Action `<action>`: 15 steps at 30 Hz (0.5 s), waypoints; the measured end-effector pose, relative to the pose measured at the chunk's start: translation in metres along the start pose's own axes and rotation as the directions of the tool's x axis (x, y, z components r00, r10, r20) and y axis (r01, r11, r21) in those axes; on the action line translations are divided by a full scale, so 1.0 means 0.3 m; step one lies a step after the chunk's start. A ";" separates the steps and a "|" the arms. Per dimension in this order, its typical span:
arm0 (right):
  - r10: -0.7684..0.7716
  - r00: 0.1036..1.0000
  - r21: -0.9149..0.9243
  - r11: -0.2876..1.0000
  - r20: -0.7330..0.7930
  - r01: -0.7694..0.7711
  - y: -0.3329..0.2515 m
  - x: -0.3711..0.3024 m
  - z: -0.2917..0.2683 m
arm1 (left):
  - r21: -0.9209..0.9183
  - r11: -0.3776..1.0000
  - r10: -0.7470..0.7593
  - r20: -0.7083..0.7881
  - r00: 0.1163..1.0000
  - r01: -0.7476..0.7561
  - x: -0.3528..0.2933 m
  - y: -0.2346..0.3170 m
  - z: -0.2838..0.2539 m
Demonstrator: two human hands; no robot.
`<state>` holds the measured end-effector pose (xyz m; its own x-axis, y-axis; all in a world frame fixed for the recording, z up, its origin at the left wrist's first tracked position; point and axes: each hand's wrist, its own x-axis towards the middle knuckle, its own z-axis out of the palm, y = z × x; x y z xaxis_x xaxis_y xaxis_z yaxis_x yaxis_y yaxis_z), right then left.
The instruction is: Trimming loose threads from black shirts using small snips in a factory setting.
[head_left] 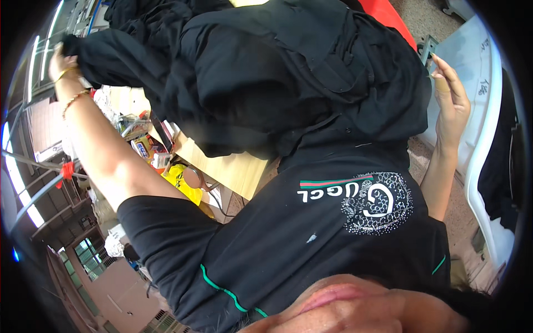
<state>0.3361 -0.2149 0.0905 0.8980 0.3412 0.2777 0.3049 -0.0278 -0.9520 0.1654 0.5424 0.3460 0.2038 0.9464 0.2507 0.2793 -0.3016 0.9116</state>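
Note:
A large black garment [250, 77] with gathered folds and a small button spreads in front of me, over part of the table. At the far left, my left hand [62, 64] is closed round a stretched-out end of it; the cloth hides some fingertips. Beside the garment's right edge is my right hand [454, 102], fingers extended and apart from the thumb, with no cloth visibly gripped. A tan band wraps that thumb. More black cloth lies bunched at the top left, and I cannot tell whether it is the same piece.
Under the garment shows a light wooden table [222, 166] with small boxes and a yellow bag [186, 183] at its side. To the right stands a large white plastic bin [472, 83]. Something red [388, 19] shows behind the garment. A pole with a red tie [66, 171] is at left.

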 end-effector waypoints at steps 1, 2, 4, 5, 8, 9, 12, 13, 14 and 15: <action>-0.031 0.999 0.003 1.000 0.036 0.031 0.006 0.002 0.009 | 0.060 0.998 -0.027 0.093 0.995 0.021 -0.041 -0.087 0.081; -0.043 0.996 0.004 0.999 0.076 0.043 0.011 0.000 0.013 | 0.128 0.985 -0.139 0.171 0.976 0.118 -0.114 -0.146 0.161; 0.026 0.997 -0.029 0.999 0.070 -0.024 0.004 -0.017 0.002 | 0.040 0.997 0.035 0.442 0.896 -0.059 -0.562 -0.172 0.510; 0.006 0.998 0.003 1.000 0.062 -0.006 0.002 -0.016 0.009 | 0.074 0.967 0.152 0.596 0.788 -0.243 -0.740 -0.138 0.522; -0.058 0.996 0.085 0.995 0.075 0.052 -0.021 0.006 0.044 | -0.034 0.861 0.319 0.814 0.485 -0.508 -1.108 -0.109 0.511; -0.045 0.996 0.072 0.997 0.079 0.039 -0.010 0.006 0.029 | -0.054 0.646 0.447 0.836 0.320 -0.761 -1.261 -0.029 0.496; -0.042 0.983 -0.018 0.999 0.177 0.046 0.011 0.000 -0.014 | -0.060 0.737 0.347 0.888 0.301 -0.673 -1.536 -0.002 0.486; -0.039 0.981 -0.018 0.999 0.190 0.043 0.000 0.001 0.000 | -0.073 0.798 0.306 0.904 0.297 -0.598 -1.595 0.002 0.462; -0.083 0.974 -0.023 0.996 0.209 0.089 -0.016 0.002 0.021 | -0.007 0.848 0.203 0.927 0.314 -0.530 -1.632 -0.006 0.442; -0.126 0.965 -0.028 0.990 0.228 0.136 -0.031 0.003 0.039 | 0.055 0.896 0.111 0.933 0.343 -0.440 -1.659 -0.026 0.427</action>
<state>0.3304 -0.2033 0.0981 0.7561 0.5475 0.3586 0.4332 -0.0079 -0.9013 0.1819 0.0589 0.1725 0.9763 0.1826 -0.1165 0.2118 -0.6932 0.6889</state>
